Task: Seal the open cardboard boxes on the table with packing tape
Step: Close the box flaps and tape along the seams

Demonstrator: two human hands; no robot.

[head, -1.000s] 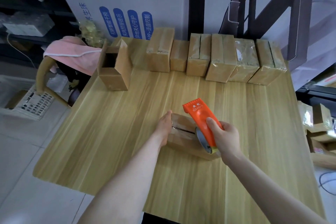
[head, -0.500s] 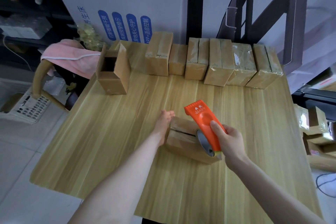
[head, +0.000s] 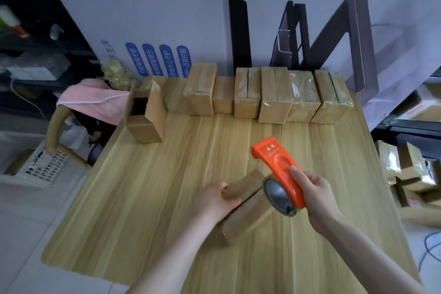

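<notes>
1. Open box [head: 145, 114], back-left of the table [head: 143, 198]: flaps up, untaped (presumably next in line).
2. Left hand [head: 214, 200]: grip closed around the near end of the small box [head: 250, 207] at centre-front, seam up, likely steadying it for taping.
3. Right hand [head: 317, 196]: grip closed on the orange tape dispenser [head: 279, 169], its roll just over the box's right end.
4. Back row of boxes [head: 274, 95]: several glossy with tape.
</notes>
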